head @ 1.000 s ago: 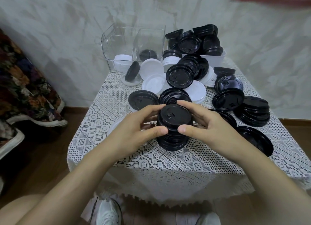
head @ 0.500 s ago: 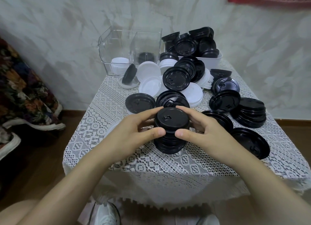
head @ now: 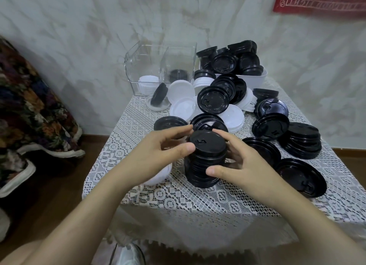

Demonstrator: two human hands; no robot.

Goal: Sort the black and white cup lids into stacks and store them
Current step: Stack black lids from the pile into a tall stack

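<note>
A tall stack of black lids [head: 206, 159] stands a little tilted on the lace tablecloth [head: 178, 201], near the front middle. My right hand [head: 239, 165] holds it, thumb low on its front and fingers curled behind its upper part. My left hand [head: 158, 153] is at its left side with the thumb tip on the top lid's rim and the fingers stretched out past the stack. A white lid [head: 158, 177] lies partly hidden under my left hand. Loose white lids [head: 182, 110] and black lids [head: 213, 99] lie mixed behind the stack.
A clear container [head: 160, 66] at the back holds white lids and a dark stack. Beside it a white bin [head: 255, 80] is heaped with black lids. Another black stack [head: 303, 141] and a single black lid [head: 301, 177] lie at the right. Floral fabric [head: 29, 106] is on the left.
My right thumb has slid down to the lower part of the stack. My left fingers have straightened and drawn off the stack, leaving only the thumb at the rim.
</note>
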